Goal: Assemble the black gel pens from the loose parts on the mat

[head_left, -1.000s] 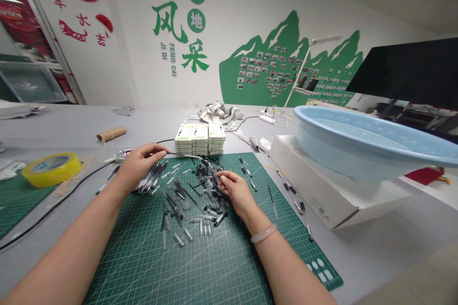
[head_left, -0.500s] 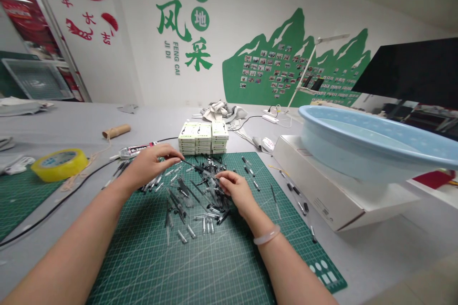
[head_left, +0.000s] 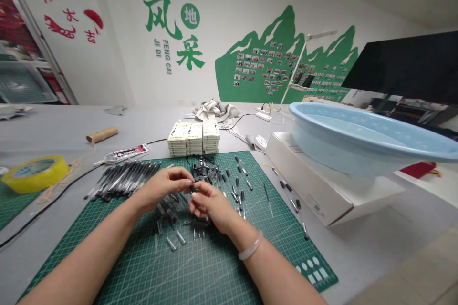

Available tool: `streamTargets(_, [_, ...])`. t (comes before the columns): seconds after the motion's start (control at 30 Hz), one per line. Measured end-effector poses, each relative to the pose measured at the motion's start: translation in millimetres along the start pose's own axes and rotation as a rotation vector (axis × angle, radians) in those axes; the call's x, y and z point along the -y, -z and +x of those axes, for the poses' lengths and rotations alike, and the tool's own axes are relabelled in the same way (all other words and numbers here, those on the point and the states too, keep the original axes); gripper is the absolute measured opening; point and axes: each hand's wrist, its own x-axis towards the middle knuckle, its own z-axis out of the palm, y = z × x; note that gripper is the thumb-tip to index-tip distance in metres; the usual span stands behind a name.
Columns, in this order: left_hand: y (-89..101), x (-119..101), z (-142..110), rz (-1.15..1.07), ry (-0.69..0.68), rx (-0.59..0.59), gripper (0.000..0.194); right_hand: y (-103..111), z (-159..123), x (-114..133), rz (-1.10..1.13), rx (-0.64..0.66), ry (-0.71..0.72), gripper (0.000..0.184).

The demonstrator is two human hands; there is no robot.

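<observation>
My left hand (head_left: 167, 187) and my right hand (head_left: 213, 205) meet over the pile of pen parts. Thumb and fingers of both are pinched together around a small black pen part (head_left: 192, 188), mostly covered by the fingertips. Under and behind the hands lie loose black pen parts (head_left: 205, 170) and clear plastic tubes (head_left: 171, 244). To the left of my left hand, a row of black pens (head_left: 123, 176) lies side by side. All of this rests mainly on a green cutting mat (head_left: 214, 271).
Stacked small boxes (head_left: 193, 139) stand behind the mat. On the right, a blue basin (head_left: 339, 145) sits on a white box (head_left: 318, 186). At left are yellow tape (head_left: 36, 174), a glue tube packet (head_left: 127, 152) and a black cable (head_left: 53, 219). Scattered pens (head_left: 282, 183) lie between mat and box.
My left hand, holding a thin dark rod out over the pile earlier, has come in to meet my right hand. My right hand has shifted left and nearer, uncovering parts on the right.
</observation>
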Motion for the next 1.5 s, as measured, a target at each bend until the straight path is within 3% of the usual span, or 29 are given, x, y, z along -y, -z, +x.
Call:
streamTargets(0.1, [-3.1,10.2,5.2,-0.053,0.05,0.031,0.029,0.4,1.3,-0.6,0.013,-0.046,0.016,0.024])
streamTargets(0.2, [4.8,23.0,24.0,0.028,0.061,-0.071,0.039,3.9,1.8,1.9,0.042,-0.087,0.031,0.024])
streamTargets(0.3, [16.6,32.8,57.3,0.452,0.018,-0.161,0.034,6.1,1.2,5.3,0.061,-0.086,0.039,0.023])
streamTargets(0.37, [20.0,35.9,82.8,0.767,-0.037,-0.175,0.027,7.0,0.8,6.4,0.066,-0.089,0.036,0.023])
streamTargets(0.43, [17.9,37.4,106.0,0.936,-0.048,-0.168,0.024,8.1,0.9,6.3,0.063,-0.094,0.035,0.023])
streamTargets(0.57, [5.6,42.1,136.1,1.017,0.006,-0.208,0.019,11.1,2.2,4.5,0.047,-0.107,0.04,0.024])
streamTargets(0.73, [-3.1,49.7,146.2,1.077,0.086,-0.201,0.011,12.5,2.8,3.5,0.04,-0.105,0.042,0.023])
streamTargets(0.93, [-4.1,47.6,145.1,1.034,0.098,-0.194,0.006,10.9,2.2,3.8,0.028,-0.115,0.031,0.023])
streamTargets(1.1, [0.7,40.3,133.2,0.862,0.093,-0.231,0.006,12.7,2.8,4.4,0.036,-0.125,0.066,0.022])
streamTargets(1.2, [6.9,31.1,108.3,0.685,0.1,-0.239,0.015,14.8,3.2,4.5,0.071,-0.135,0.08,0.023])
streamTargets(1.33, [14.1,14.1,58.2,0.153,0.088,-0.22,0.032,15.7,3.4,4.5,0.079,-0.162,0.077,0.026])
streamTargets(1.5, [13.7,-2.3,15.3,0.071,0.044,-0.248,0.037,11.7,2.8,5.6,0.013,-0.17,0.077,0.029])
